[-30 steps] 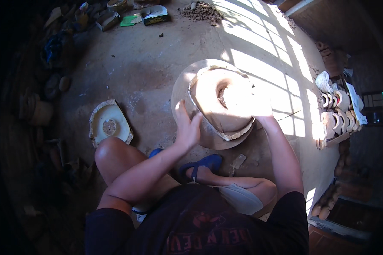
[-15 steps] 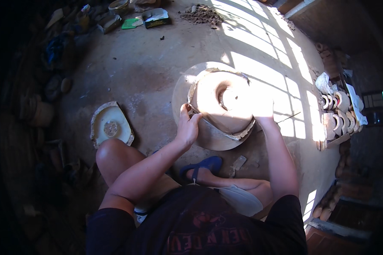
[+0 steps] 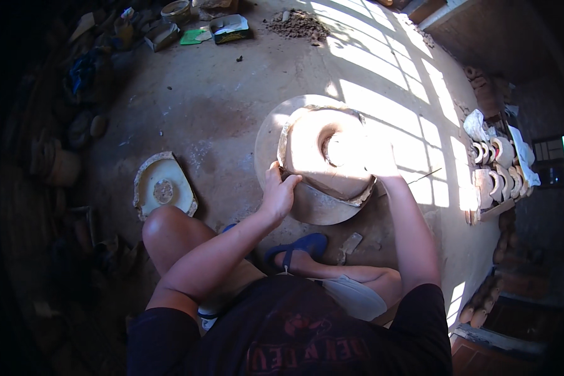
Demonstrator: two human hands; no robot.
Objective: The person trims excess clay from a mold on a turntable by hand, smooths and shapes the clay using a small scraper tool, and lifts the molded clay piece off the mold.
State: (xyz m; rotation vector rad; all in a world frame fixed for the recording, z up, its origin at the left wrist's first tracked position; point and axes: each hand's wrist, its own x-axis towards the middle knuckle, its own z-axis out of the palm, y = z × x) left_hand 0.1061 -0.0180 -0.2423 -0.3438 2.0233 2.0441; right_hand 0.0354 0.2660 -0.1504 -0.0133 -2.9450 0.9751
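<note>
A pale mould with a rough, chipped rim [image 3: 323,172] sits on a round board [image 3: 271,141], with a clay piece with a central hollow [image 3: 311,156] inside it. My left hand [image 3: 282,188] grips the mould's near-left edge, thumb and fingers closed on it. My right hand [image 3: 382,163] is at the mould's right side, its fingers washed out by sunlight. A second pale mould [image 3: 177,175] with a round centre lies on the floor left of the board, beside my left knee.
Stacked curved pieces [image 3: 501,178] stand at the right with white sheets. Boxes [image 3: 229,28], a green item [image 3: 193,37] and a heap of dark lumps [image 3: 297,26] lie at the far side. Dim clutter fills the left. My sandalled foot [image 3: 304,250] is below the board.
My left hand has moved down and closed on the mould's rim. The board, mould and my right hand appear slightly lower in the picture, and the right forearm has shifted a little left.
</note>
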